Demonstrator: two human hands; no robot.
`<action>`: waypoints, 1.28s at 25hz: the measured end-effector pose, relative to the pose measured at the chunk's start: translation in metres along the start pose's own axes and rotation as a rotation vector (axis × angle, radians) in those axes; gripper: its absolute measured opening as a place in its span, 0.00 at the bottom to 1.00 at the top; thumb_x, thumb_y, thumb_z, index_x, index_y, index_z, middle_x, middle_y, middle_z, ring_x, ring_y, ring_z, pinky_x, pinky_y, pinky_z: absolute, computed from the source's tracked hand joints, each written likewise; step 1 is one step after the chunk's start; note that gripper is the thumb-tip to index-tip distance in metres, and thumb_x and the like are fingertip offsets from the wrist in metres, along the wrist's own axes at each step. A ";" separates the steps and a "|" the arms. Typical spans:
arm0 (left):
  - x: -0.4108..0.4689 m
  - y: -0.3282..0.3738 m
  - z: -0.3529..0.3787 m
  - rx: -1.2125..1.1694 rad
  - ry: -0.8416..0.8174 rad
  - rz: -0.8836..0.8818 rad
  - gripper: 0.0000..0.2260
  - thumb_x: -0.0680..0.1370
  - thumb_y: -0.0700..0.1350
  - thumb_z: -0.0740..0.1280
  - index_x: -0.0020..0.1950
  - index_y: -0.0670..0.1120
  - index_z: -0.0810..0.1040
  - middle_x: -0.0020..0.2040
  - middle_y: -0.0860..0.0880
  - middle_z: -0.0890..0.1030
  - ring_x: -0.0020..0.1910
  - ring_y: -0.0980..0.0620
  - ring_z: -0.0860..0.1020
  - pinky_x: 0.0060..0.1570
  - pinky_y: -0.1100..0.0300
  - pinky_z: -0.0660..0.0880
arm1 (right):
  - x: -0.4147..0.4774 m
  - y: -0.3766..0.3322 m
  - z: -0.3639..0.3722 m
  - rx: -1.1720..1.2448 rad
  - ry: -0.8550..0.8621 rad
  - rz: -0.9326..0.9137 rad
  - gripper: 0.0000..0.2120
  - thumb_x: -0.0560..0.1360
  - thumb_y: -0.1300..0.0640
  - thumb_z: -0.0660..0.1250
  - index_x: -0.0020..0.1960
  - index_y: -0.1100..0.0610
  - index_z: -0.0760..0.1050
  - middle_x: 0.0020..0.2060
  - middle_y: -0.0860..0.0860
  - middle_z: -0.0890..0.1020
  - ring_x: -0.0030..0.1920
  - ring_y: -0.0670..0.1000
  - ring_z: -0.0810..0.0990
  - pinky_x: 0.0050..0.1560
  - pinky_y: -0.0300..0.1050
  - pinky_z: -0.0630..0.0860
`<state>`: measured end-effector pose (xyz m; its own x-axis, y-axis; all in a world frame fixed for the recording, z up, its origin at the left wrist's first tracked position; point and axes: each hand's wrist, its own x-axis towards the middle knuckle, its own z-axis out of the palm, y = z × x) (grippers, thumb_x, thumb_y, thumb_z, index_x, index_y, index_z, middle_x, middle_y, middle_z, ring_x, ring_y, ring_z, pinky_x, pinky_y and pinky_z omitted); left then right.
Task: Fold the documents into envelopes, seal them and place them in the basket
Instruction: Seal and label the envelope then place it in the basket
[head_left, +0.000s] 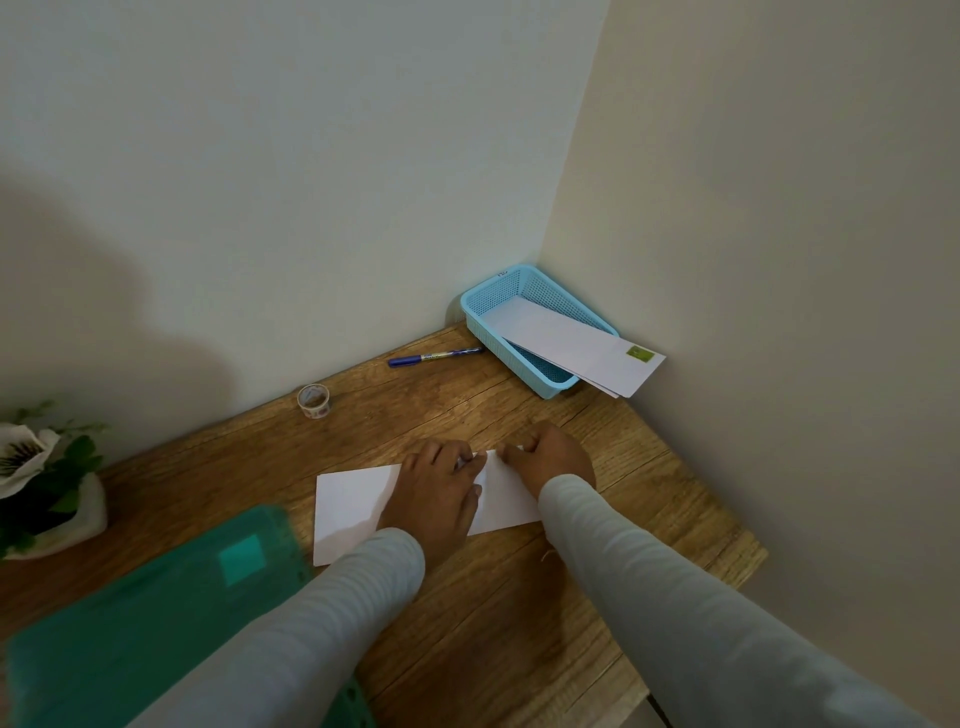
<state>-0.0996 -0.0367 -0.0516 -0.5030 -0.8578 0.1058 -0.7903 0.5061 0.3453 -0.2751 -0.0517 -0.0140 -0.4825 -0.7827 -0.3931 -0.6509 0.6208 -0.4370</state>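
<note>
2 hands on the white paper sheet (353, 506), which lies flat on the wooden desk (493, 597). Your left hand (436, 491) and right hand (553, 460) both have curled fingers pinching its far edge. Long white envelopes (566, 338) sit in the light-blue plastic mesh basket (493, 332), overhanging its rim.

Wooden table (519, 597) in a wall corner: white sheet (353, 499) in the middle, blue basket (480, 306) in the far corner, pen (435, 357) just beside it, tape roll (314, 401) near the back wall, green folder (145, 623) front-left, flower pot (88, 512) at the left edge.
</note>
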 end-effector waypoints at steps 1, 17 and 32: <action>0.000 0.000 0.000 -0.003 -0.003 -0.001 0.20 0.80 0.52 0.61 0.70 0.49 0.77 0.63 0.50 0.76 0.64 0.47 0.71 0.65 0.47 0.70 | 0.002 0.003 -0.001 0.059 0.009 -0.005 0.17 0.75 0.42 0.73 0.55 0.52 0.77 0.48 0.49 0.81 0.55 0.55 0.80 0.56 0.52 0.78; -0.001 0.001 -0.001 0.003 -0.033 -0.008 0.21 0.81 0.53 0.58 0.72 0.50 0.75 0.65 0.51 0.74 0.65 0.48 0.69 0.68 0.47 0.69 | -0.009 0.012 0.002 -0.015 -0.031 -0.116 0.18 0.72 0.39 0.75 0.51 0.50 0.74 0.51 0.48 0.79 0.53 0.52 0.79 0.53 0.47 0.77; 0.009 -0.017 -0.047 0.098 -0.342 -0.102 0.39 0.73 0.69 0.68 0.79 0.57 0.61 0.77 0.51 0.63 0.76 0.46 0.59 0.75 0.45 0.58 | -0.027 0.033 -0.009 0.178 -0.139 -0.224 0.32 0.71 0.57 0.79 0.71 0.47 0.70 0.66 0.47 0.75 0.65 0.52 0.76 0.65 0.50 0.78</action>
<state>-0.0739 -0.0576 -0.0125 -0.4942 -0.8332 -0.2480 -0.8642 0.4396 0.2448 -0.2890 -0.0107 -0.0101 -0.2458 -0.8947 -0.3729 -0.6133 0.4415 -0.6550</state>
